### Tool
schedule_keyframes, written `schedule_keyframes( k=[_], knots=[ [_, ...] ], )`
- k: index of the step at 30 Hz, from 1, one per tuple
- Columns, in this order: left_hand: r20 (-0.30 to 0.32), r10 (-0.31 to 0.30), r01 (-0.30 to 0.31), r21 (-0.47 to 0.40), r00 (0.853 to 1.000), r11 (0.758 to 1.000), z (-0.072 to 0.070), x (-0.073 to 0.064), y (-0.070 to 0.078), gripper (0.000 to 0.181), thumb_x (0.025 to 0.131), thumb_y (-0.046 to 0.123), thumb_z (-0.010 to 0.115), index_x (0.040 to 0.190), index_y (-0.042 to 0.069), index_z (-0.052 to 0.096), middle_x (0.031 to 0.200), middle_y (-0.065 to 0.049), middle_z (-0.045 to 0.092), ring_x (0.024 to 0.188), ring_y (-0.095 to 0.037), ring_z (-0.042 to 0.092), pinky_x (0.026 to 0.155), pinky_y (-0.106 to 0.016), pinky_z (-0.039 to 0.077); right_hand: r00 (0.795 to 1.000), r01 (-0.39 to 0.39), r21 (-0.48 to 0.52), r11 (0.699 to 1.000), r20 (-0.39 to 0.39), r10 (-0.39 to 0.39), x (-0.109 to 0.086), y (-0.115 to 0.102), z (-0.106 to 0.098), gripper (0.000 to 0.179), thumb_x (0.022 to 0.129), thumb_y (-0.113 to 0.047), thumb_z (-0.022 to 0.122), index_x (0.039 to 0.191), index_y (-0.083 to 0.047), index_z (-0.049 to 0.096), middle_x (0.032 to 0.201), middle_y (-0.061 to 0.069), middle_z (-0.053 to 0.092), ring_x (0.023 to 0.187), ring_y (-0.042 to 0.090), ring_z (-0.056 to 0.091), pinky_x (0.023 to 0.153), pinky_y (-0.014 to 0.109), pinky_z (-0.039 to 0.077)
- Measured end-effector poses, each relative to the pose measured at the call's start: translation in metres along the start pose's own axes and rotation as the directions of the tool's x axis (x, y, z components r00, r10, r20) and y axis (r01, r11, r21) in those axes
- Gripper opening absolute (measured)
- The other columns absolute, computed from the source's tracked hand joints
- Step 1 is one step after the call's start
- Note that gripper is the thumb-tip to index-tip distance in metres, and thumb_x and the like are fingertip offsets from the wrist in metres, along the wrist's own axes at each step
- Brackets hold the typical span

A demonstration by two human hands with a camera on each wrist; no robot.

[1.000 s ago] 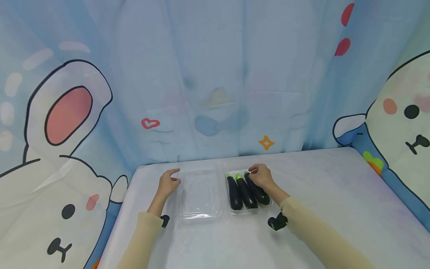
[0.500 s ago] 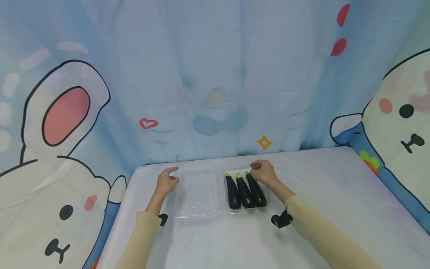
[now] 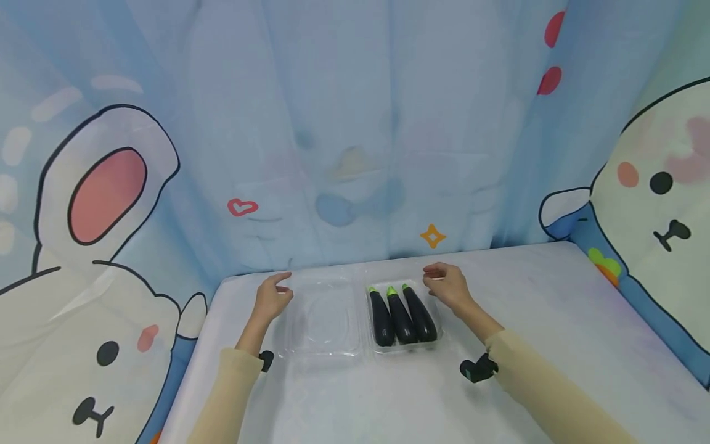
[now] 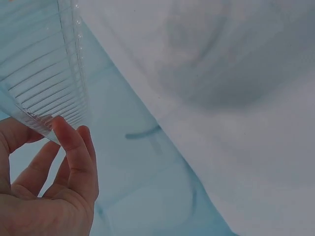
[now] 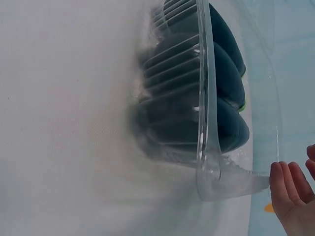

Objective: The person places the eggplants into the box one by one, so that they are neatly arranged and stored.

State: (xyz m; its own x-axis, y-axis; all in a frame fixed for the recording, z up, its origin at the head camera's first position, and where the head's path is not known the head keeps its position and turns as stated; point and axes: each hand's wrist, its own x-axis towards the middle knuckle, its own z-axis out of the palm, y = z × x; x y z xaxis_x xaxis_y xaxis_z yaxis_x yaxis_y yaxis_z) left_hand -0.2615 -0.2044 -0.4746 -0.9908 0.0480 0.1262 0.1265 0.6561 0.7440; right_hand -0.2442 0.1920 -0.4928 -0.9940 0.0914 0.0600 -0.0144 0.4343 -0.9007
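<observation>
My left hand [image 3: 269,299] pinches the left edge of a clear plastic lid [image 4: 44,64] between thumb and fingers, as the left wrist view shows. To the right of the lid lies the matching clear plastic box [image 5: 209,123], its rim around three dark eggplants [image 3: 402,317]. They lie side by side with their green stem ends toward the back. My right hand [image 3: 448,287] is by the back right corner of the box. In the right wrist view its straight fingers [image 5: 280,184] are right at the box's edge, with the thumb apart from them and no eggplant in the hand.
A white cloth covers the table [image 3: 399,401]. Behind its back edge hangs a blue curtain [image 3: 355,123] with cartoon animals. A black wrist device [image 3: 478,369] hangs below the right wrist.
My right hand has drawn off the rightmost eggplant and moved right to the box's edge. That eggplant has settled next to the other two. The left hand stays at the lid's edge.
</observation>
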Motion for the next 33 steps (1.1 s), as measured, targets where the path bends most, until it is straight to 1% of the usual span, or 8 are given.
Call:
schedule_keyframes(
  k=[2, 7, 11, 16, 21, 25, 29, 33],
  knots=[
    [0.001, 0.011, -0.011, -0.002, 1.0, 1.0, -0.001, 0.0, 0.001, 0.049, 0.085, -0.003, 0.06, 0.133, -0.005, 0.057, 0.139, -0.029, 0.049, 0.105, -0.04, 0.063, 0.077, -0.044, 0.057, 1.0, -0.021, -0.005, 1.0, -0.023, 0.021, 0.0, 0.003, -0.002, 0.033, 0.092, -0.002, 0.057, 0.121, 0.012, 0.06, 0.116, 0.03, 0.063, 0.1, 0.038, 0.065, 0.073, 0.032, 0.058],
    [-0.009, 0.017, -0.017, 0.002, 1.0, 1.0, -0.002, -0.001, 0.004, 0.049, 0.084, -0.004, 0.06, 0.132, -0.006, 0.058, 0.137, -0.028, 0.051, 0.105, -0.04, 0.064, 0.078, -0.044, 0.057, 0.995, -0.079, 0.038, 0.996, -0.063, 0.082, -0.002, 0.008, -0.009, 0.034, 0.093, -0.004, 0.056, 0.122, 0.012, 0.059, 0.118, 0.03, 0.061, 0.106, 0.039, 0.063, 0.077, 0.033, 0.058],
    [-0.012, 0.024, -0.024, 0.005, 1.0, 1.0, -0.005, -0.001, 0.011, 0.048, 0.084, -0.004, 0.06, 0.132, -0.005, 0.058, 0.136, -0.028, 0.052, 0.105, -0.04, 0.064, 0.078, -0.044, 0.056, 0.991, -0.107, 0.065, 0.992, -0.07, 0.111, -0.003, 0.012, -0.015, 0.035, 0.092, -0.005, 0.057, 0.123, 0.013, 0.059, 0.118, 0.03, 0.061, 0.105, 0.038, 0.063, 0.078, 0.035, 0.058],
    [-0.019, 0.061, -0.061, 0.012, 0.998, 0.998, -0.008, 0.0, 0.018, 0.048, 0.085, -0.004, 0.061, 0.133, -0.005, 0.057, 0.136, -0.029, 0.052, 0.105, -0.039, 0.064, 0.078, -0.045, 0.056, 0.99, -0.136, 0.107, 0.985, -0.021, 0.139, -0.003, 0.017, -0.018, 0.037, 0.092, -0.003, 0.059, 0.124, 0.014, 0.057, 0.116, 0.03, 0.061, 0.101, 0.035, 0.065, 0.078, 0.036, 0.058],
    [-0.009, 0.085, -0.085, 0.022, 0.996, 0.996, -0.01, 0.001, 0.025, 0.048, 0.086, -0.003, 0.062, 0.134, -0.005, 0.057, 0.138, -0.027, 0.051, 0.105, -0.038, 0.065, 0.079, -0.043, 0.057, 0.98, -0.199, 0.135, 0.971, 0.036, 0.196, -0.005, 0.022, -0.017, 0.039, 0.092, -0.005, 0.061, 0.126, 0.013, 0.056, 0.114, 0.027, 0.063, 0.093, 0.025, 0.068, 0.075, 0.035, 0.059],
    [0.004, 0.1, -0.1, 0.015, 0.995, 0.995, -0.011, 0.0, 0.033, 0.048, 0.086, -0.002, 0.063, 0.134, -0.004, 0.057, 0.139, -0.026, 0.051, 0.106, -0.037, 0.064, 0.078, -0.043, 0.056, 0.973, -0.226, 0.159, 0.961, 0.08, 0.216, -0.007, 0.025, -0.015, 0.04, 0.092, -0.005, 0.061, 0.127, 0.013, 0.054, 0.113, 0.026, 0.064, 0.088, 0.019, 0.068, 0.075, 0.035, 0.059],
    [0.0, 0.122, -0.122, 0.02, 0.993, 0.992, -0.011, -0.001, 0.038, 0.048, 0.087, -0.001, 0.062, 0.135, -0.003, 0.057, 0.138, -0.026, 0.051, 0.107, -0.037, 0.064, 0.077, -0.043, 0.056, 0.972, -0.23, 0.177, 0.957, 0.087, 0.218, -0.007, 0.027, -0.015, 0.04, 0.093, -0.004, 0.06, 0.129, 0.013, 0.053, 0.114, 0.028, 0.063, 0.088, 0.02, 0.068, 0.075, 0.035, 0.059],
    [-0.019, 0.138, -0.138, 0.025, 0.99, 0.99, -0.012, -0.001, 0.042, 0.047, 0.087, 0.0, 0.062, 0.134, -0.003, 0.057, 0.136, -0.025, 0.053, 0.106, -0.037, 0.064, 0.079, -0.045, 0.055, 0.969, -0.244, 0.184, 0.952, 0.096, 0.23, -0.007, 0.028, -0.015, 0.041, 0.094, -0.004, 0.06, 0.13, 0.012, 0.052, 0.117, 0.029, 0.062, 0.088, 0.02, 0.068, 0.074, 0.034, 0.059]
  ],
)
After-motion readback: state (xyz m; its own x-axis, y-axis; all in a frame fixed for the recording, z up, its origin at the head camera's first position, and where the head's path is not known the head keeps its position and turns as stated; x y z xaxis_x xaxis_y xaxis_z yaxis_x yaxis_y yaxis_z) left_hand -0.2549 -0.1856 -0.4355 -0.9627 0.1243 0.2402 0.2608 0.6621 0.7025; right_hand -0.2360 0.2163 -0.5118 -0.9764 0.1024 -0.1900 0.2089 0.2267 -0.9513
